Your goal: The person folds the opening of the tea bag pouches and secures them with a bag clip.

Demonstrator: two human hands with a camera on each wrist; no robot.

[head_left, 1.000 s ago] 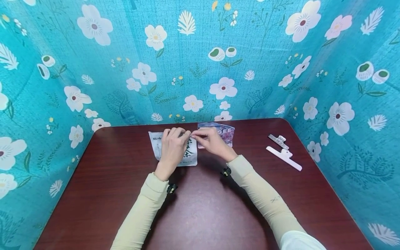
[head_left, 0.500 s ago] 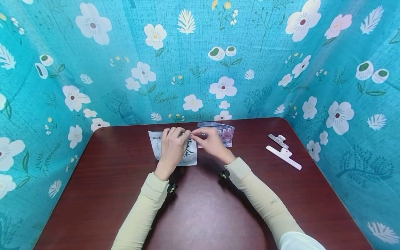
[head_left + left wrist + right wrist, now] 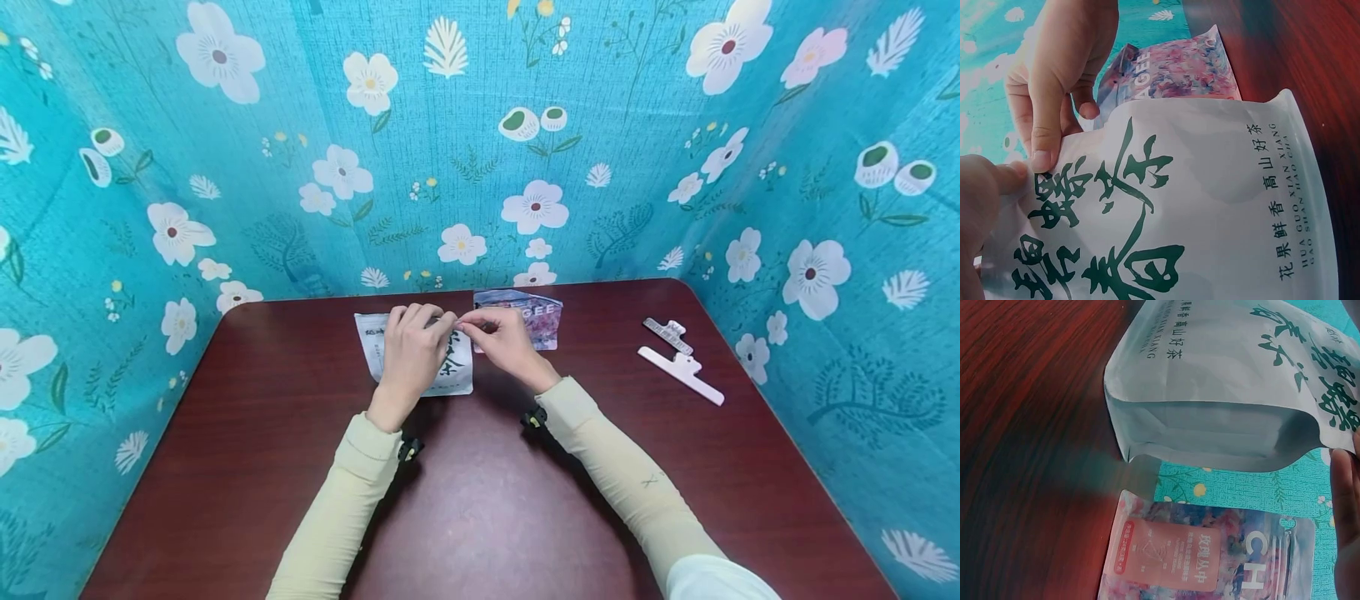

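Observation:
A white tea pouch (image 3: 451,379) with large green characters stands near the back of the table, its front facing me. My left hand (image 3: 414,346) covers much of its face and grips its upper edge. In the left wrist view, the left thumb (image 3: 1004,175) presses on the pouch. My right hand (image 3: 510,340) pinches the pouch's upper right edge, its fingertips close to the left hand's. A gusset on the pouch's side (image 3: 1210,431) shows in the right wrist view. Behind the right hand is a pink and purple pouch (image 3: 546,327), partly hidden.
A silver-grey clip (image 3: 666,336) and a longer white clip (image 3: 681,375) lie on the right side of the dark red wooden table (image 3: 465,517). A blue floral curtain (image 3: 465,142) closes off the back and both sides.
The right wrist has shifted slightly left and its fingers stay at the white pouch's edge. The left hand keeps its hold. The head view tilts down a little at most.

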